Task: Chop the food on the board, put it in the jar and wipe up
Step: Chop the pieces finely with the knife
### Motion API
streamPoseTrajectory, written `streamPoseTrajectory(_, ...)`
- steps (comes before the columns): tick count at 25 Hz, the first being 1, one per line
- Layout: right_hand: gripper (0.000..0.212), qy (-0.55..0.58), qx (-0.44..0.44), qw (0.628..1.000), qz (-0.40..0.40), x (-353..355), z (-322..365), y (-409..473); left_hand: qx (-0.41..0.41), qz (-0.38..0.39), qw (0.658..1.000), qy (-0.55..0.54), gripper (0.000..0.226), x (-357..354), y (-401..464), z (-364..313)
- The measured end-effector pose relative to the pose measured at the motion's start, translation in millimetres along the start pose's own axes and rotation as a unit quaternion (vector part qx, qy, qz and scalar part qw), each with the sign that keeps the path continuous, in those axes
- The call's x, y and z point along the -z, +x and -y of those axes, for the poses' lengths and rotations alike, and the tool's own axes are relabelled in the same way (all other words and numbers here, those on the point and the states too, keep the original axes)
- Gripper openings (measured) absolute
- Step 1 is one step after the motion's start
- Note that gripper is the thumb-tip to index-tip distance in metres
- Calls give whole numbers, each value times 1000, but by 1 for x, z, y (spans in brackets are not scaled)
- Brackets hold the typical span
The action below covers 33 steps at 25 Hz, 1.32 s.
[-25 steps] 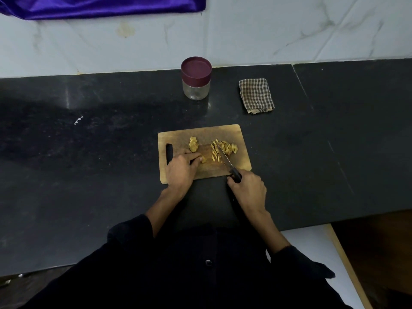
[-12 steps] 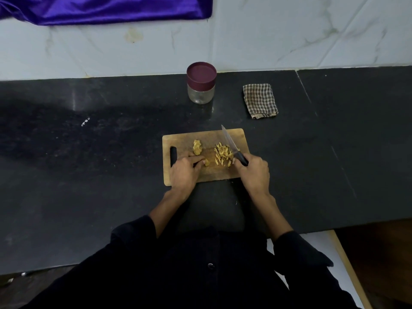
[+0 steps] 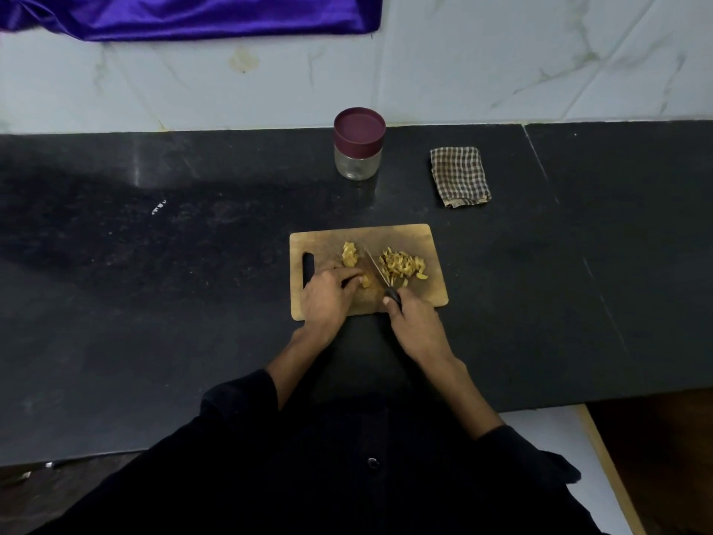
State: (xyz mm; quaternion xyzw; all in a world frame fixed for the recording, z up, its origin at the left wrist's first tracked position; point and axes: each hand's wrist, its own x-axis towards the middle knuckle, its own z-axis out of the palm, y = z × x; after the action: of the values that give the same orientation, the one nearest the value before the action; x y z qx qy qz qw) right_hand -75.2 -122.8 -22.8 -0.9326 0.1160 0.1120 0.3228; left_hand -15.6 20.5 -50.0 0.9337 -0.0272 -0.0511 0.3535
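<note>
Gripping knife (image 3: pixel 380 273) mid-board (image 3: pixel 401 235), right hand (image 3: pixel 414 322) overhangs near edge.

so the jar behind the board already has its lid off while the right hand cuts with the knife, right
Not quite: the head view shows the jar with its maroon lid on. The rest holds: it stands behind the chopping board, and the right hand cuts with the knife.
</note>
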Motion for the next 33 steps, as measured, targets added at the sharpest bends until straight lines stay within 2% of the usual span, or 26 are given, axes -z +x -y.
streamPoseTrajectory(5,28,-40,-17,998,35,-7,3,-1,14,7,1000,26,23,1,0,-6)
streamPoseTrajectory(33,25,-65,-56,994,74,-14,21,0,23,1,999,48,21,-4,0,-7)
